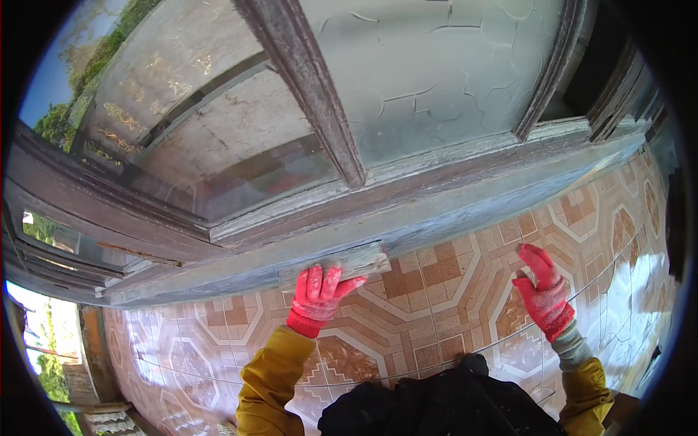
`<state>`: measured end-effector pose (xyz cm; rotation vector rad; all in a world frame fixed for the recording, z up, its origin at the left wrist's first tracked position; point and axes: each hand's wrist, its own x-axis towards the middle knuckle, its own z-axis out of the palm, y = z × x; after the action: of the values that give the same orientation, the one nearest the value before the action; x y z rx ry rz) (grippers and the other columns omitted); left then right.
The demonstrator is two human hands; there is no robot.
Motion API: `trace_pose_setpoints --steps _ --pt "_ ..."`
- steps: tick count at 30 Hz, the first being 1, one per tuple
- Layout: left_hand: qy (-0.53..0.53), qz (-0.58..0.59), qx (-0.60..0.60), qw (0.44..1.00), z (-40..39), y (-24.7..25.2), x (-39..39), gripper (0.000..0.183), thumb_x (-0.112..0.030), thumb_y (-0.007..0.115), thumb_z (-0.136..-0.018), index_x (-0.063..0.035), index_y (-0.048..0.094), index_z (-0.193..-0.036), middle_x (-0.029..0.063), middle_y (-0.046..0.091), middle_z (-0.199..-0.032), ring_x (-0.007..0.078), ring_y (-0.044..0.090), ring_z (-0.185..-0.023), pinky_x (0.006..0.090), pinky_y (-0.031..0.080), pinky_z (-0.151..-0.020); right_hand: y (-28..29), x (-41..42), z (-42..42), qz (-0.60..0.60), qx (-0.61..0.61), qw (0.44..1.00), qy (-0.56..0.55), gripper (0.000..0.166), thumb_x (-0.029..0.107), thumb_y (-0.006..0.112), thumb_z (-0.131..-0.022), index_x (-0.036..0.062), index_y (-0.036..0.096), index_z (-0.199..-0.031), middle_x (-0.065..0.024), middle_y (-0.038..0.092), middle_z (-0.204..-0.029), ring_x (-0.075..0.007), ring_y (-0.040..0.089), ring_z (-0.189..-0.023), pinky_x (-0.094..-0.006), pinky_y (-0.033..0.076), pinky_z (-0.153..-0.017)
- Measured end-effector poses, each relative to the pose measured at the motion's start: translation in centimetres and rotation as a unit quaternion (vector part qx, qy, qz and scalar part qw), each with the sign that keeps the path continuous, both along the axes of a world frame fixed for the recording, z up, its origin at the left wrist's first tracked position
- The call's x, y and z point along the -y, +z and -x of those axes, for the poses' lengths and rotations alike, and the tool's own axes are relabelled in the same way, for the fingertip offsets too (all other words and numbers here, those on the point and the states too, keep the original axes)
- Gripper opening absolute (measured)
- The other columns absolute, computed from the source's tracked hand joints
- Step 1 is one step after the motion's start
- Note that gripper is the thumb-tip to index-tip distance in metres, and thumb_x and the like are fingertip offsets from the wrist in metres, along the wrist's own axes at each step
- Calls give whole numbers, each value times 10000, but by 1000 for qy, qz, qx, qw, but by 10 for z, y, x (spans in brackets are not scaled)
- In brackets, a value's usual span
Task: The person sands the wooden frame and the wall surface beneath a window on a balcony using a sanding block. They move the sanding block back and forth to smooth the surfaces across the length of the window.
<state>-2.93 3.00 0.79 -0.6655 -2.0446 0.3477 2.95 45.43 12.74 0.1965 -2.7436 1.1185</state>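
Observation:
My left hand (318, 294), in a dusty red work glove and a yellow sleeve, lies with its fingers over the near edge of a short weathered wooden board (360, 260). The board sits against the wall below the sill (305, 234) of an old wood-framed window. Whether the fingers grip the board or only press on it is hard to see. My right hand (541, 286), in a matching red glove with a grey cuff, is raised over the tiled floor at the right, thumb and fingers apart, holding nothing.
Patterned floor tiles (436, 283) run along the wall, with a thin cable (501, 339) across them. Above are patterned glass (436, 82) and a worn wooden mullion (311, 92). Another window frame (71, 256) stands at the left, and dark clothing covers my lap area.

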Motion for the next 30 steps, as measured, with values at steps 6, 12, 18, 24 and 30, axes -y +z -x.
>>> trace_pose_setpoints --steps 6,12,18,24,30 --pt "-9 105 -9 994 23 25 -120 738 -452 531 -936 -223 190 -1549 104 344 -1486 323 418 -1270 458 417 -1023 9 21 11 69 -43 996 -19 487 -115 640 -755 65 602 -1205 -158 604 -1222 -299 607 -1106 -352 510 -879" --pt "-7 187 13 982 30 0 -134 684 -257 456 -970 -202 118 -1562 117 244 -1562 364 353 -1355 475 360 -1098 2 43 -13 20 -38 999 15 544 -130 651 -716 72 594 -1218 -165 613 -1202 -322 602 -1120 -358 509 -891" --pt "-25 -53 -3 998 4 -5 -17 685 -512 662 -859 -282 382 -1440 44 362 -1439 294 423 -1214 448 470 -915 -32 -50 -62 87 -14 989 -121 470 -118 597 -768 30 590 -1214 -140 585 -1254 -271 597 -1118 -310 531 -882" --pt "-22 69 41 997 29 46 -171 632 -360 531 -961 -332 250 -1526 85 310 -1523 359 366 -1314 477 452 -984 -11 6 -32 109 6 991 -76 417 -113 597 -800 39 592 -1188 -137 591 -1241 -243 594 -1121 -313 514 -891" --pt "-25 21 -19 999 17 9 -86 642 -455 522 -958 -341 248 -1527 52 279 -1543 332 362 -1325 433 443 -1001 2 -7 -51 26 -55 997 -48 451 -100 636 -764 48 596 -1188 -132 610 -1213 -237 612 -1076 -330 511 -883"
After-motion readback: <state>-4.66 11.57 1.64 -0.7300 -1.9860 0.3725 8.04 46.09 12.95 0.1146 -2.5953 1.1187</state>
